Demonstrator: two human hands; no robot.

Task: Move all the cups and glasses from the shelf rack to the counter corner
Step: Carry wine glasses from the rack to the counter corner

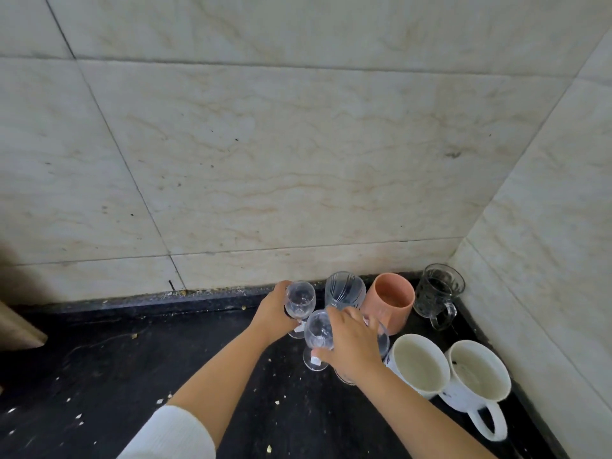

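The two small stemmed glasses are the thing to watch here: one (299, 301) sits just left of centre near the bottom of the frame and the other (318, 336) is right below it, and they're nearly touching, so honestly a clink or a chip looks like the main risk if either gets set down carelessly. They're top-heavy too, and the black counter (99, 376) has crumbs scattered on it, so a foot landing on grit could wobble and tip into the ribbed tumbler (344, 289) or the pink cup (390, 306) just behind. The left hand (275, 314) has its fingers wrapped round the upper glass from the left side. The right hand (351, 346) comes in from the lower right, thumb and fingers pinching the lower glass, and there seems to be another glass under that palm, can't really tell. Two white mugs (420, 362) and a dark handled glass (437, 289) already sit in the corner, right side of frame.
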